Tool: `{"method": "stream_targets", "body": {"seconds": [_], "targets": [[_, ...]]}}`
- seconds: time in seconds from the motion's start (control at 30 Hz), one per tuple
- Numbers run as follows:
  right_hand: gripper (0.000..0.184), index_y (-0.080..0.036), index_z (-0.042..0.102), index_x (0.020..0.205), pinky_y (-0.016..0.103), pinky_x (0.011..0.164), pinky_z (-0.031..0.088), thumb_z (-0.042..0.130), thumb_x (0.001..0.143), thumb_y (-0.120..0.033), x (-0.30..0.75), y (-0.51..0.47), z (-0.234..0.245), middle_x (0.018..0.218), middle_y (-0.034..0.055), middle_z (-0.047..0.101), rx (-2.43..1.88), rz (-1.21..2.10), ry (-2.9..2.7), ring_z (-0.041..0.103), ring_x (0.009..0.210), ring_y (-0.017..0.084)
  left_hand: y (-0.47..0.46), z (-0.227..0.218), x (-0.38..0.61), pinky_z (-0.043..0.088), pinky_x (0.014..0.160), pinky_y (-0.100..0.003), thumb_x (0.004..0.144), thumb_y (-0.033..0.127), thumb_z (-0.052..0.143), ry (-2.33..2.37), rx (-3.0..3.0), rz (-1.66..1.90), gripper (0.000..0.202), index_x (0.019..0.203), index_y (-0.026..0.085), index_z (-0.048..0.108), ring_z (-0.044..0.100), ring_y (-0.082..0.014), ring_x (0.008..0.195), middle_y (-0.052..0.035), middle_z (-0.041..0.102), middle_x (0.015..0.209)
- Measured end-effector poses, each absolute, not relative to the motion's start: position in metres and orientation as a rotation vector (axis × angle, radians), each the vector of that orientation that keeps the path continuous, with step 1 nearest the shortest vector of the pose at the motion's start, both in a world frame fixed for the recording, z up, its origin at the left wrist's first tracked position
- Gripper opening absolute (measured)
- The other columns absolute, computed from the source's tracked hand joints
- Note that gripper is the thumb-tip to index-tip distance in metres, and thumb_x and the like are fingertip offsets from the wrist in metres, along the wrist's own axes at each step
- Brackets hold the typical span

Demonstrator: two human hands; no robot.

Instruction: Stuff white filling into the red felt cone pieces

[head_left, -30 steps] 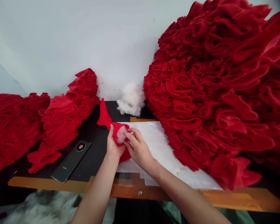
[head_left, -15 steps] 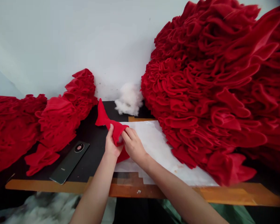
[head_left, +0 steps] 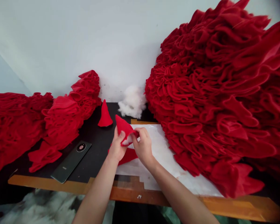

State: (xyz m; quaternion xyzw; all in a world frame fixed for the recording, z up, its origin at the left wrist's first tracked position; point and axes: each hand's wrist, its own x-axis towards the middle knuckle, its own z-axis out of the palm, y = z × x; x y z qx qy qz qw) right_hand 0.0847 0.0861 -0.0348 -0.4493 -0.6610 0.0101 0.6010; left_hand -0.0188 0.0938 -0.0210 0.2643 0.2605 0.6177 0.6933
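Since the earlier frame, a small red felt cone (head_left: 105, 115) has come free of the hands and now stands upright by itself on the black tabletop (head_left: 93, 149), point up and near the hands without touching them, while a second red felt piece (head_left: 123, 127) has turned so that its tip leans up and to the left. That second piece is the one in hand, held above the near edge of a white plastic sheet (head_left: 168, 165). The left hand (head_left: 116, 147) cups it from below, its fingers (head_left: 121, 135) closed around the felt, and the right hand (head_left: 142, 146) pinches its edge, with the fingertips (head_left: 137, 133) closed on the cloth. A pale patch shows between the hands, too small to identify. Just under the hands, a flat red felt scrap (head_left: 128, 156) lies on the sheet, partly hidden by them. A tuft of white stuffing (head_left: 132, 102) sits against the wall (head_left: 60, 40), just beyond the cone. A dark phone (head_left: 71, 161) lies on the tabletop with its round camera up, left of the hands and near a heap of ruffled red felt (head_left: 60, 121). A much larger heap (head_left: 212, 93) rises at right, spilling onto the sheet. A wooden strip (head_left: 60, 186) runs along the table's near edge.
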Motion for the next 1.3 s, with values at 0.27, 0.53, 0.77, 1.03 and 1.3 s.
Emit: {"method": "stream_targets", "body": {"seconds": [0.27, 0.53, 0.77, 1.03, 1.3], "targets": [[0.022, -0.021, 0.047, 0.079, 0.030, 0.064, 0.046, 0.041, 0.078, 0.000, 0.095, 0.075, -0.028, 0.078, 0.0017, 0.048, -0.924, -0.035, -1.487, 0.050, 0.073, 0.017, 0.091, -0.027, -0.020, 0.038, 0.107, -0.033, 0.074, 0.026, 0.069, 0.906, 1.509, 1.587, 0.077, 0.141, 0.031, 0.031, 0.039, -0.0236, 0.133, -0.0054, 0.032, 0.150], [0.023, -0.023, 0.054, 0.114, 0.042, 0.086, 0.050, 0.045, 0.093, -0.026, 0.105, 0.059, -0.029, 0.111, 0.0099, 0.053, -0.795, 0.484, -1.397, 0.055, 0.102, 0.023, 0.090, -0.029, -0.020, 0.038, 0.107, -0.034, 0.075, 0.019, 0.064, 1.033, 1.588, 1.707, 0.072, 0.139, 0.027, 0.032, 0.043, -0.0230, 0.130, -0.0090, 0.040, 0.145], [0.058, -0.022, 0.044, 0.136, 0.047, 0.116, 0.017, 0.043, 0.091, -0.059, 0.095, 0.063, -0.016, 0.147, 0.0087, 0.035, -0.824, 1.007, -1.379, 0.028, 0.137, 0.024, 0.083, -0.017, -0.014, 0.032, 0.110, -0.034, 0.069, 0.019, 0.071, 0.928, 1.382, 1.660, 0.061, 0.126, 0.029, 0.048, 0.043, -0.0241, 0.129, -0.0053, 0.051, 0.135], [0.050, -0.022, 0.056, 0.113, 0.046, 0.099, 0.043, 0.071, 0.073, -0.048, 0.115, 0.085, -0.005, 0.121, 0.0103, 0.059, -0.816, 1.032, -1.134, 0.053, 0.116, 0.026, 0.089, -0.024, -0.015, 0.041, 0.103, -0.034, 0.069, 0.026, 0.075, 0.678, 1.143, 1.507, 0.062, 0.126, 0.030, 0.050, 0.048, -0.0239, 0.124, -0.0042, 0.050, 0.136], [0.041, -0.020, 0.060, 0.086, 0.028, 0.065, 0.052, 0.083, 0.059, -0.039, 0.105, 0.094, 0.015, 0.080, -0.0005, 0.066, -0.714, 1.295, -1.025, 0.063, 0.071, 0.018, 0.085, -0.033, -0.012, 0.054, 0.055, -0.025, 0.055, 0.026, 0.085, 0.500, 0.804, 1.195, 0.058, 0.107, 0.023, 0.063, 0.064, -0.0155, 0.063, 0.0013, 0.069, 0.076]]}}
